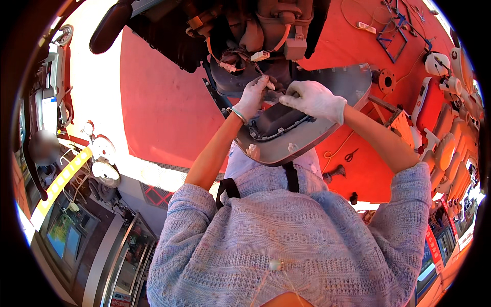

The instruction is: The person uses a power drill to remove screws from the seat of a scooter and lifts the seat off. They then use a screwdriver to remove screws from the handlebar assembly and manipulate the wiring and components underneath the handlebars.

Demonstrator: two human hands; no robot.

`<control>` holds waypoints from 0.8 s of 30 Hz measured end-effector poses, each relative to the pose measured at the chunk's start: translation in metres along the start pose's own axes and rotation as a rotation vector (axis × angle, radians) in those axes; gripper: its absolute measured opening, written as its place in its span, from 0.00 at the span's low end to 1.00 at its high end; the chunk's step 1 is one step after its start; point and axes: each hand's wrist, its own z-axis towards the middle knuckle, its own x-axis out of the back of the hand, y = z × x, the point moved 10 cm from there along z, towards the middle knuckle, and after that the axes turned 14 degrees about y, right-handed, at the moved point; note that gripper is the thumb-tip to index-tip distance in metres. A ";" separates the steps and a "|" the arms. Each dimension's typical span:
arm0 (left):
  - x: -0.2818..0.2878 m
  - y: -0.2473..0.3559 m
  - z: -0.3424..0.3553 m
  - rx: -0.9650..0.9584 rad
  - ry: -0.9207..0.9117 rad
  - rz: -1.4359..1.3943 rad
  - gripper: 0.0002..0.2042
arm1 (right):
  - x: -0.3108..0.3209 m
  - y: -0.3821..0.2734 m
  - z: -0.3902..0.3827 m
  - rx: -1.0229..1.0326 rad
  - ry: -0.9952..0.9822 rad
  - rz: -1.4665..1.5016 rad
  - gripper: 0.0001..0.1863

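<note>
Both my hands wear white gloves and meet above a grey curved plastic panel [353, 82], which lies tilted across my lap with its inner side up. My left hand [251, 98] is closed, its thumb and fingertips pinching a small white wire connector [270, 85]. Close beside it on the right, my right hand [314, 100] has its fingers curled together at the tips; what they hold, if anything, is hidden. Beyond them stands a dark vehicle body [169, 38], its front opened. Loose wires hang from it with a white plug [260, 56] and another white connector [228, 66].
On the red floor to the right lie a round metal flange [387, 80], scissors [351, 155], a power strip [366, 27] and a blue metal frame [393, 45]. Several scooters line the far right. Wheels [106, 171] and a yellow strip [64, 187] are at left.
</note>
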 end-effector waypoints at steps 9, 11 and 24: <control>0.016 0.020 -0.002 -0.034 0.084 0.346 0.14 | -0.058 0.033 0.059 -0.297 -0.041 0.304 0.19; 0.020 0.022 -0.003 -0.052 0.123 0.293 0.13 | -0.067 0.038 0.065 -0.272 -0.045 0.336 0.17; -0.053 0.079 -0.016 -1.040 -0.365 1.834 0.17 | -0.068 0.048 0.069 -0.337 -0.142 0.333 0.14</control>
